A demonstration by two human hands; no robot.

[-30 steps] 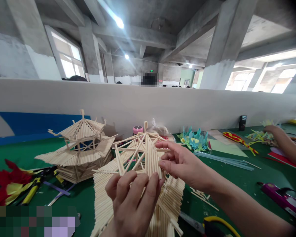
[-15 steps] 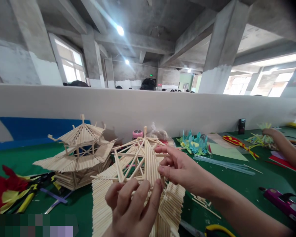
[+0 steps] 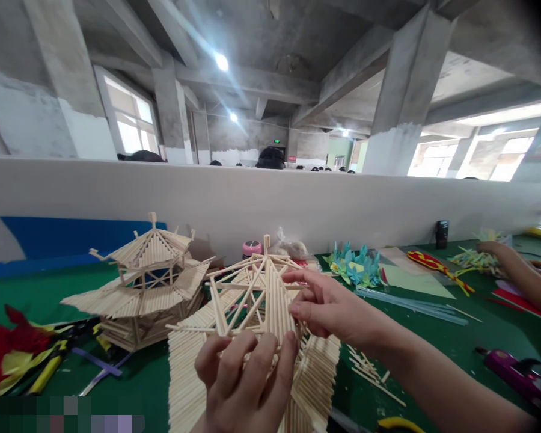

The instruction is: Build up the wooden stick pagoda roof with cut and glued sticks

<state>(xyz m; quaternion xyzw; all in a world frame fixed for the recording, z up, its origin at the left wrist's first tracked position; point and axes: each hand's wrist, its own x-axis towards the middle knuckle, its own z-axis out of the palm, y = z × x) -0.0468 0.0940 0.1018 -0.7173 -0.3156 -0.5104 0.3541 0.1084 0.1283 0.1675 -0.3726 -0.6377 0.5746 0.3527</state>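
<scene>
In front of me stands a pagoda model (image 3: 252, 294) made of pale wooden sticks, its upper roof part open frame and part covered by a row of sticks. My left hand (image 3: 250, 382) curls over the front lower edge of that roof, index fingertip at the foot of the stick row. From the right, my right hand (image 3: 320, 300) lays its index finger and thumb along the row's right edge; the other fingers are bent. Whether a loose stick lies under either hand is hidden. A second stick pagoda (image 3: 146, 282), with fully covered roofs, stands to the left.
Loose stick pieces (image 3: 365, 367) lie beside the model, near a purple glue gun (image 3: 514, 373). Clear glue sticks (image 3: 410, 304) and blue folded-paper work (image 3: 354, 264) are behind. Red and yellow craft material (image 3: 15, 343) lies left. Another person's arm (image 3: 518, 270) reaches in at right.
My hands keep the same hold on the model. The view has tipped slightly upward, so the yellow-handled tool at the bottom shows less.
</scene>
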